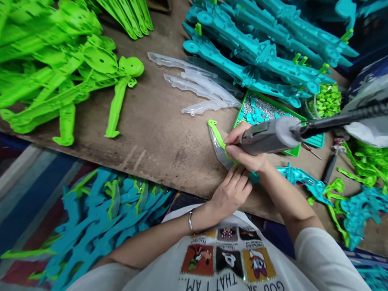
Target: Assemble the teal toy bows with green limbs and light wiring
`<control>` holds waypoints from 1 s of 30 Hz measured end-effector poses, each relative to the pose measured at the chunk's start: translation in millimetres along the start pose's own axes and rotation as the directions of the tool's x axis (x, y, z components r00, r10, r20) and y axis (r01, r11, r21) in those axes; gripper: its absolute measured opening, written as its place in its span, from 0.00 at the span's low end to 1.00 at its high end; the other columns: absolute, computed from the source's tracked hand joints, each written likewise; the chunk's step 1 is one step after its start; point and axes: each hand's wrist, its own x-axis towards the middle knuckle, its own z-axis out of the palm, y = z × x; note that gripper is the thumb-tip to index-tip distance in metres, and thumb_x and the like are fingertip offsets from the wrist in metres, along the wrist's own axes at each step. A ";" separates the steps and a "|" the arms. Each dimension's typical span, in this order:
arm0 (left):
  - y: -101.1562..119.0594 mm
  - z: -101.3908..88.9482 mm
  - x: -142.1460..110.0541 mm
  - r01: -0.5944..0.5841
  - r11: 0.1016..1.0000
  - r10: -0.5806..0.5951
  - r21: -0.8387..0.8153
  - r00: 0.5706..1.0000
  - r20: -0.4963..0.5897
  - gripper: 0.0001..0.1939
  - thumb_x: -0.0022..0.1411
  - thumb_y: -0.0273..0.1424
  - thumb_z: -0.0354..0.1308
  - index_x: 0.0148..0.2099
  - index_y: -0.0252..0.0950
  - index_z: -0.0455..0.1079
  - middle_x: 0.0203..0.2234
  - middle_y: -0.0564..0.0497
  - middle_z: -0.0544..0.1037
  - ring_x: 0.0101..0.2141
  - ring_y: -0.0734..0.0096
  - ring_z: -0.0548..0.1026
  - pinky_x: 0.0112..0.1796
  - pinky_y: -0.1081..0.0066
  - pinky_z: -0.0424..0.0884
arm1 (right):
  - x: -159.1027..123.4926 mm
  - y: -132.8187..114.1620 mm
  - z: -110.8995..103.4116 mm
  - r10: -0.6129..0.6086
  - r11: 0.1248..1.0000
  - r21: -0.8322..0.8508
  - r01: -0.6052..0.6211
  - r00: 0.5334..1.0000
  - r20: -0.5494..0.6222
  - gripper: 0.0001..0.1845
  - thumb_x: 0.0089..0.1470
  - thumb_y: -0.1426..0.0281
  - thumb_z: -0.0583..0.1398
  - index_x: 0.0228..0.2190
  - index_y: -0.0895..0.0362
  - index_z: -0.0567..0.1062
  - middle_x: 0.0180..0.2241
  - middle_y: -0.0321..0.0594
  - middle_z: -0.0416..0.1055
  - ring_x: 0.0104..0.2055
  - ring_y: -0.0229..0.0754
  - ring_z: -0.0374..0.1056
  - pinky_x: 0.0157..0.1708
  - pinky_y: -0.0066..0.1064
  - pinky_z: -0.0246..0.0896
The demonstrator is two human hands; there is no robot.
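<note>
My right hand is wrapped around a grey electric screwdriver with a dark cord, its tip hidden behind my fingers. Below it, my left hand, with a bangle on the wrist, has its fingers curled over the near end of a plastic toy part. That part shows a thin green strip along a clear blade-shaped piece. A bit of teal plastic appears beside the left fingertips. Just beyond the screwdriver sits a green tray of small screws and teal bits.
Green shells are heaped at left, teal shells at the back right. Clear blade pieces lie mid-table. A tub of green bits, a black-handled tool and teal assemblies are at right. Finished-looking teal parts lie below the table edge.
</note>
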 end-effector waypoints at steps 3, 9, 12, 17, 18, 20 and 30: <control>-1.0 -1.0 2.3 -0.010 1.000 0.011 0.027 1.000 -0.010 0.10 0.71 0.25 0.55 0.51 0.28 0.74 0.62 0.33 0.74 0.65 0.48 0.71 0.66 0.49 0.68 | 8.1 -6.4 -19.0 -0.090 0.985 0.123 0.120 0.970 -0.227 0.15 0.54 0.56 0.68 0.37 0.50 0.74 0.20 0.29 0.67 0.20 0.37 0.65 0.22 0.34 0.67; -1.6 -2.5 5.1 -0.021 0.998 0.024 0.061 0.998 -0.059 0.10 0.70 0.23 0.57 0.50 0.27 0.75 0.61 0.33 0.75 0.63 0.47 0.73 0.63 0.50 0.72 | 18.9 12.2 -54.0 -0.064 0.988 0.072 0.134 0.793 -0.606 0.14 0.53 0.58 0.68 0.37 0.50 0.72 0.17 0.24 0.62 0.17 0.36 0.63 0.22 0.32 0.64; -1.6 -0.8 4.0 -0.025 0.999 0.027 0.042 0.999 -0.044 0.10 0.70 0.23 0.56 0.51 0.27 0.75 0.62 0.32 0.74 0.63 0.46 0.72 0.64 0.49 0.71 | 15.6 26.1 -57.8 -0.044 0.995 0.046 0.092 0.786 -0.616 0.16 0.52 0.57 0.68 0.37 0.51 0.71 0.17 0.24 0.64 0.17 0.37 0.64 0.22 0.32 0.63; -1.7 0.7 2.8 -0.022 0.999 0.023 0.031 0.999 -0.040 0.11 0.70 0.23 0.56 0.52 0.27 0.74 0.63 0.31 0.73 0.65 0.46 0.70 0.65 0.49 0.70 | 13.6 32.6 -56.5 -0.033 0.998 0.026 0.064 0.773 -0.634 0.17 0.51 0.56 0.67 0.36 0.51 0.70 0.17 0.24 0.64 0.17 0.37 0.63 0.22 0.33 0.63; -1.7 0.7 2.9 -0.021 0.999 0.023 0.033 0.999 -0.045 0.11 0.70 0.23 0.56 0.52 0.27 0.74 0.63 0.31 0.73 0.65 0.46 0.70 0.65 0.49 0.70 | 13.8 32.5 -56.2 -0.031 0.997 0.031 0.065 0.776 -0.629 0.17 0.51 0.56 0.67 0.35 0.51 0.70 0.17 0.24 0.63 0.17 0.37 0.63 0.21 0.33 0.63; -1.6 0.9 3.4 -0.020 0.999 0.022 0.035 0.998 -0.053 0.10 0.70 0.22 0.56 0.51 0.27 0.75 0.62 0.32 0.74 0.64 0.46 0.71 0.64 0.49 0.71 | 13.9 33.1 -56.0 -0.025 0.997 0.042 0.065 0.788 -0.615 0.17 0.50 0.57 0.68 0.34 0.51 0.69 0.17 0.24 0.63 0.17 0.37 0.63 0.21 0.33 0.63; -0.3 -0.1 3.6 -0.016 0.999 0.017 0.036 1.000 -0.020 0.10 0.70 0.23 0.57 0.51 0.27 0.74 0.63 0.31 0.73 0.65 0.47 0.70 0.66 0.49 0.69 | 21.0 11.2 -51.4 -0.074 0.995 0.013 0.101 0.804 -0.590 0.16 0.52 0.56 0.68 0.36 0.50 0.72 0.17 0.25 0.63 0.17 0.38 0.63 0.22 0.34 0.64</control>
